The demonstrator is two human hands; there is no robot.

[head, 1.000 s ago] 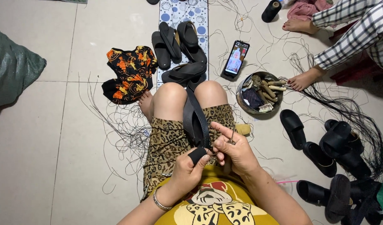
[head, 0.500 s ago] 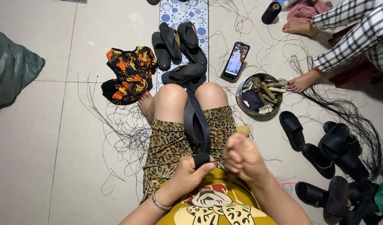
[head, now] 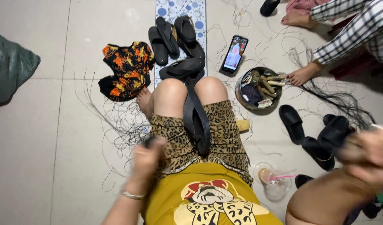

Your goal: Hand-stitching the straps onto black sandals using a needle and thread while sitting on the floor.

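Pale floor tiles strewn with black threads; both blurred hands' grips, left hand and right hand, unclear.

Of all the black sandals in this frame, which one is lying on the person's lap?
The long black sandal lying between the thighs, running down from the knees; every other sandal sits on the floor tiles.

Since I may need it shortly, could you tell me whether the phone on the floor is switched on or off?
On: the phone lies face up on the tiled floor, its screen lit and showing a picture.

Even, bright light; both hands motion-blurred.
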